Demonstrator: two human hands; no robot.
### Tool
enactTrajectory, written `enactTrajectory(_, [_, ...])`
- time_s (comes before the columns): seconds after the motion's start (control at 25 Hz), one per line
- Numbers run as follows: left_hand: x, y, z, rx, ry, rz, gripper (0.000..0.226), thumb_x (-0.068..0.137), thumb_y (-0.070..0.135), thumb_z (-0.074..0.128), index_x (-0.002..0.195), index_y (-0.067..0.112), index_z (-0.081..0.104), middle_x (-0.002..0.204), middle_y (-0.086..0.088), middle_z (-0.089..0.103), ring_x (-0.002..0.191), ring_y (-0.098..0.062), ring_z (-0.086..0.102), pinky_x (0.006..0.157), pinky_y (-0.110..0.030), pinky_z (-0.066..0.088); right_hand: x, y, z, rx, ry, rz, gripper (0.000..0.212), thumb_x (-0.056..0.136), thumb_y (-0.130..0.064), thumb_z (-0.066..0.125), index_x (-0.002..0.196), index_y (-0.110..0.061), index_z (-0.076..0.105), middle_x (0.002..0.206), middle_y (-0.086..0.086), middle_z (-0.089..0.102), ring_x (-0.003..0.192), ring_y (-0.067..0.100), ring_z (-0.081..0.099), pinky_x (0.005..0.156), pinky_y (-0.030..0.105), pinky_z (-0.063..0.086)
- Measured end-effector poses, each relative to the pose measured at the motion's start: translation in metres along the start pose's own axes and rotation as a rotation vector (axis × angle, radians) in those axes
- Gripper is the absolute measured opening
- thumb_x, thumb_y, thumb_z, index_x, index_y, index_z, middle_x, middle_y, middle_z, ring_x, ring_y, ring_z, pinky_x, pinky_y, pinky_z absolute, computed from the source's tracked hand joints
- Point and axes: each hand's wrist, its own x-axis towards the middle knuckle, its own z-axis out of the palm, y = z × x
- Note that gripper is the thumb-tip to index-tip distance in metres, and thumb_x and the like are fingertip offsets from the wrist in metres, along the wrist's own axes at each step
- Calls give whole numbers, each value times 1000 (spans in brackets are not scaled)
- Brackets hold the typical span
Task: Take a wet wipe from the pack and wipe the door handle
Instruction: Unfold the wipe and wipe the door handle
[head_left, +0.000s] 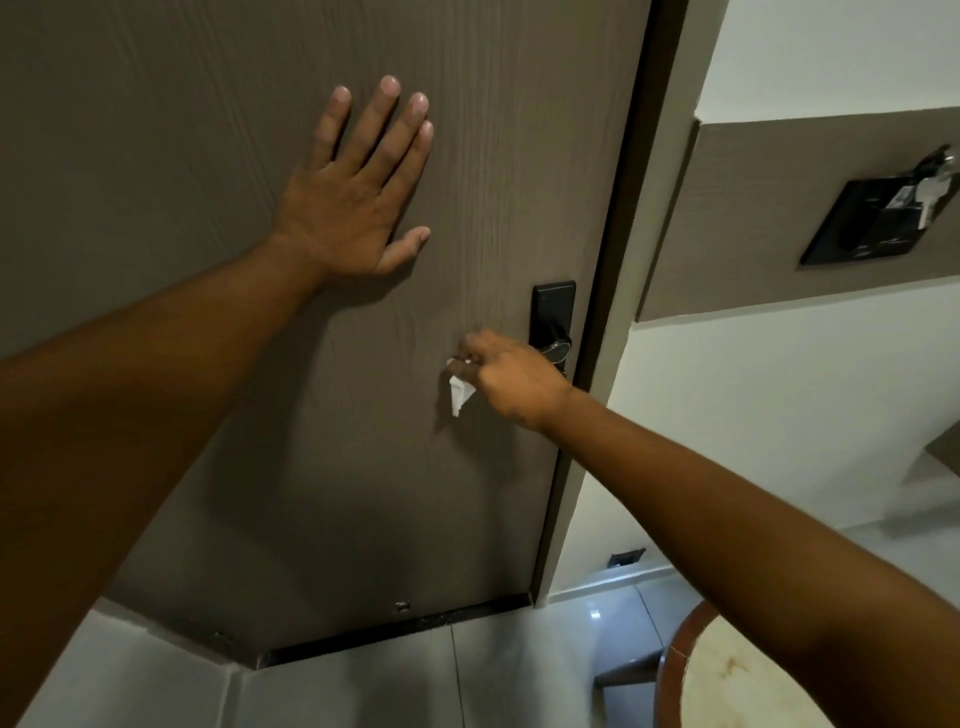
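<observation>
Filling your upper left is the door (208, 130), a matt grey-brown wood-grain surface with fine vertical ridges. At centre right the lock plate (552, 312) looks smooth black, perhaps plastic or coated metal; the blur leaves that open. The wet wipe (460, 395) below it is white, soft and crumpled. The floor (363, 691) along the bottom is glossy pale tile. Lower right, the desk (727, 691) shows a polished, marble-like top.

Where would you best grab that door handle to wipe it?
Probably wrap the wet wipe around the door handle lever, coming from its free end on the left; it seems to stick out leftward from the black lock plate. The right hand hides most of it.
</observation>
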Motion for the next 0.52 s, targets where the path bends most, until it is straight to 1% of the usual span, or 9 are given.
enactTrajectory(0.08, [-1, 0, 1, 6, 8, -3, 93, 101, 63, 34, 164, -1, 11, 169, -25, 15, 154, -47, 19, 120, -67, 14, -17, 7, 3, 102, 107, 86, 14, 97, -26, 57, 106, -15, 61, 105, 6, 59, 91, 20, 57, 75, 34, 49])
enactTrajectory(0.12, [-1, 0, 2, 4, 5, -3, 93, 101, 63, 33, 164, -1, 10, 169, -24, 15, 154, -47, 18, 120, -67, 15, -27, 15, 6, 138, 135, 177, 14, 94, -24, 61, 105, -16, 63, 107, 5, 59, 94, 21, 58, 75, 33, 51])
enactTrajectory(0.2, [-2, -1, 2, -5, -5, -8, 93, 101, 65, 30, 165, 0, 7, 170, -23, 13, 155, -46, 17, 120, -67, 15, -44, 29, 10, 346, 228, 432, 13, 93, -20, 62, 103, -14, 65, 110, 2, 59, 94, 18, 56, 76, 31, 54])
enactTrajectory(0.24, [-1, -1, 2, -11, -9, -12, 93, 101, 65, 29, 165, 1, 6, 170, -23, 12, 155, -46, 16, 120, -67, 14, -48, 34, 14, 440, 303, 527, 13, 92, -14, 62, 104, -11, 66, 110, 2, 59, 94, 16, 56, 78, 25, 54])
enactTrajectory(0.28, [-1, -1, 1, -19, -15, -15, 94, 101, 66, 28, 165, 2, 4, 170, -23, 11, 155, -46, 15, 120, -67, 14, -51, 37, 18, 513, 393, 607, 15, 90, -6, 63, 104, -7, 69, 109, 3, 59, 96, 16, 56, 77, 14, 51])
enactTrajectory(0.36, [-1, -1, 0, -26, -28, -16, 93, 101, 66, 28, 164, 2, 3, 170, -23, 10, 155, -45, 15, 121, -66, 13, -54, 37, 24, 674, 622, 757, 17, 85, 3, 67, 100, -4, 73, 108, 3, 61, 100, 15, 58, 77, 0, 46])
enactTrajectory(0.4, [-1, -1, 0, -21, -25, -12, 93, 101, 66, 28, 164, 2, 4, 170, -23, 12, 155, -45, 16, 121, -66, 13, -54, 35, 25, 718, 739, 829, 18, 84, 4, 70, 98, -6, 75, 109, 3, 63, 99, 14, 60, 79, 0, 47])
enactTrajectory(0.44, [-1, -1, -1, -13, -20, -8, 93, 101, 66, 29, 164, 2, 5, 169, -24, 14, 154, -45, 17, 121, -65, 14, -52, 35, 26, 734, 834, 881, 17, 84, 1, 71, 98, -7, 76, 108, 3, 66, 97, 13, 63, 81, 4, 50])
enactTrajectory(0.52, [0, 1, -2, -6, -11, -7, 93, 101, 65, 31, 164, 1, 7, 169, -24, 17, 154, -46, 19, 120, -65, 15, -48, 34, 28, 761, 924, 923, 16, 86, -8, 72, 101, -10, 76, 107, 2, 69, 94, 11, 65, 78, 7, 52])
